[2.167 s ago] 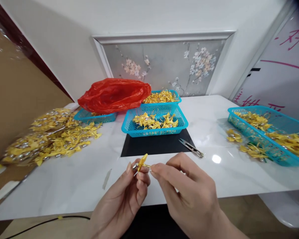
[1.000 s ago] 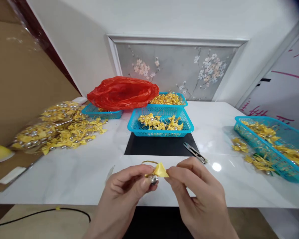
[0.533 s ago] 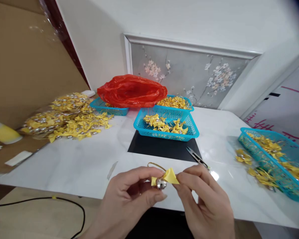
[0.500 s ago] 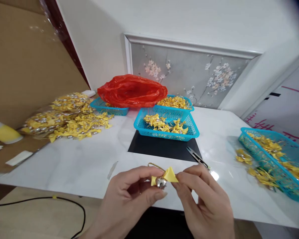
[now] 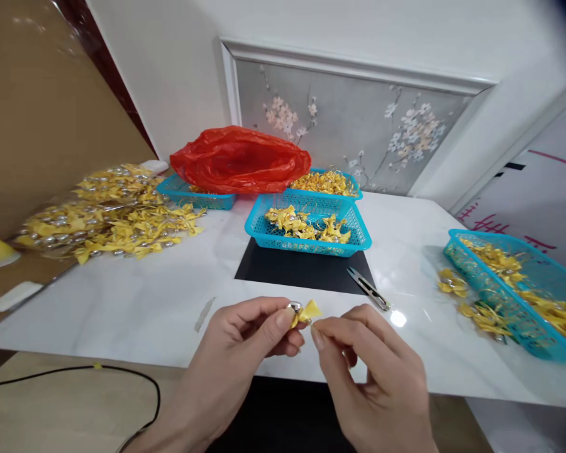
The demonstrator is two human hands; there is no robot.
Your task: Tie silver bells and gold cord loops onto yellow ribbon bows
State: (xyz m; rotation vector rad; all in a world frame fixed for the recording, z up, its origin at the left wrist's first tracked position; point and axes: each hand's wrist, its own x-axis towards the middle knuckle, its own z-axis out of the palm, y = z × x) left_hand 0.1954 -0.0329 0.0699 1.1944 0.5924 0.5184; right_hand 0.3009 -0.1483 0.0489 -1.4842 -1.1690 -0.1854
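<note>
While both hands hover just above the near edge of the white marble-look table (image 5: 122, 302), the left hand (image 5: 238, 349) pinches a small yellow ribbon bow (image 5: 306, 311) between thumb and fingertips, a shiny silver bell (image 5: 294, 307) tucked against it. The right hand (image 5: 370, 377) is close beside it, thumb and forefinger drawn together right under the bow's satin tail; whether they actually grip the ribbon I cannot tell.

Beyond the hands lies a flat matte black mat (image 5: 302, 272), and at its right corner a pair of slim metal thread snips (image 5: 368, 289) rests on the glossy tabletop. On the far edge of the mat sits a turquoise plastic basket (image 5: 306, 242) with perforated mesh walls, holding a loose scatter of the same yellow bows with silver bells. Behind it a second basket (image 5: 344, 180) is heaped with more. To its left a crinkled, translucent red plastic bag (image 5: 240, 160) slumps over a third basket (image 5: 193, 196), hiding most of what is inside.

On the left a big pile of finished bows (image 5: 108, 214) spreads over clear plastic film. At the right edge a longer turquoise basket (image 5: 500, 289) carries yellow ribbon pieces, with a few stray bows (image 5: 471, 302) lying on the table just beside its wall.
</note>
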